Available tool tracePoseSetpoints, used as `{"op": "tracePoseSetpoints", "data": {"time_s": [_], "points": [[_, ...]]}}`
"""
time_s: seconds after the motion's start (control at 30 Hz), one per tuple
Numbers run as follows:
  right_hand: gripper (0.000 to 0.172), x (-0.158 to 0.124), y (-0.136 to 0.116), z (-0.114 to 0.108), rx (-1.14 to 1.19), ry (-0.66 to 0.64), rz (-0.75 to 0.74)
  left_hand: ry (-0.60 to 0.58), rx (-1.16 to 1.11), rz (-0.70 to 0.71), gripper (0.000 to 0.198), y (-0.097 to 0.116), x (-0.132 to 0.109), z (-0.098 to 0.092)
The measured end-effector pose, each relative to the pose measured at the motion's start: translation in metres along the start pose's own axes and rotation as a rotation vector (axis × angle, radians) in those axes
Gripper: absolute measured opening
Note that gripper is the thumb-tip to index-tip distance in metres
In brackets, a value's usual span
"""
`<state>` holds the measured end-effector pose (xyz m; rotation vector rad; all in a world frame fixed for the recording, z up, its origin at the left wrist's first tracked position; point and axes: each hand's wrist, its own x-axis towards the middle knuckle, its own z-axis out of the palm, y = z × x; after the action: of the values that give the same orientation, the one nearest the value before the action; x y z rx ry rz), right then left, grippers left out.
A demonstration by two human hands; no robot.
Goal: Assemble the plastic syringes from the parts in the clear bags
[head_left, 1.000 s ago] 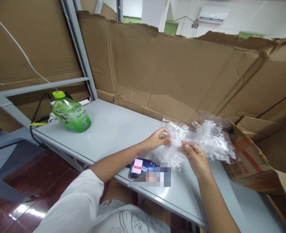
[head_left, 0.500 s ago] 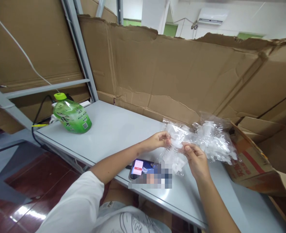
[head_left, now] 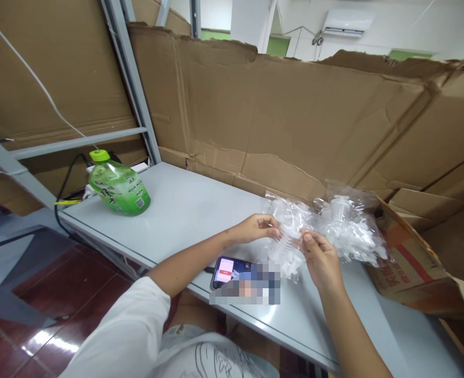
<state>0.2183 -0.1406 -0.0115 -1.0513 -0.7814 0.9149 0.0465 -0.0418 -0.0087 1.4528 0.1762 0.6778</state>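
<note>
A clear plastic bag [head_left: 285, 262] with white plastic parts lies on the grey table [head_left: 192, 210]. Over its upper part, my left hand [head_left: 264, 228] has thumb and fingers pinched at a small whitish piece. My right hand [head_left: 319, 252] comes from the right, its thumb and index finger closed on the other side of that translucent piece. The piece is hard to tell from the bag behind it. Touching the first bag on the right is a second clear bag [head_left: 348, 231] of white parts.
A phone [head_left: 232, 273] with a lit screen lies near the front edge, partly pixelated. The green bottle [head_left: 119, 189] stands at the left end. On the right is an open cardboard box [head_left: 401, 262]. A cardboard sheet [head_left: 279, 115] rises behind the table.
Both hands stay almost in place, still pinching over the bag. The view has shifted very slightly.
</note>
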Motion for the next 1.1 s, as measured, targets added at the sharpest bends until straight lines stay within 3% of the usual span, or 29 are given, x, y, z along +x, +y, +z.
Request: {"op": "tracePoseSetpoints", "data": {"time_s": [0.13,0.27,0.67,1.1], "points": [[0.020,0.000,-0.001,0.002,-0.002,0.038,-0.004,-0.037,0.091,0.062,0.024,0.002,0.000,-0.001],[0.021,0.002,-0.001,0.002,0.049,0.070,-0.005,0.020,0.139,0.128,0.021,0.005,0.000,-0.002],[0.021,0.001,0.002,0.001,-0.013,0.030,-0.004,0.112,-0.309,-0.115,0.021,0.001,0.000,-0.001],[0.022,0.004,0.010,-0.007,-0.180,0.012,-0.074,0.182,-0.073,-0.050,0.027,0.000,0.000,0.002]]}}
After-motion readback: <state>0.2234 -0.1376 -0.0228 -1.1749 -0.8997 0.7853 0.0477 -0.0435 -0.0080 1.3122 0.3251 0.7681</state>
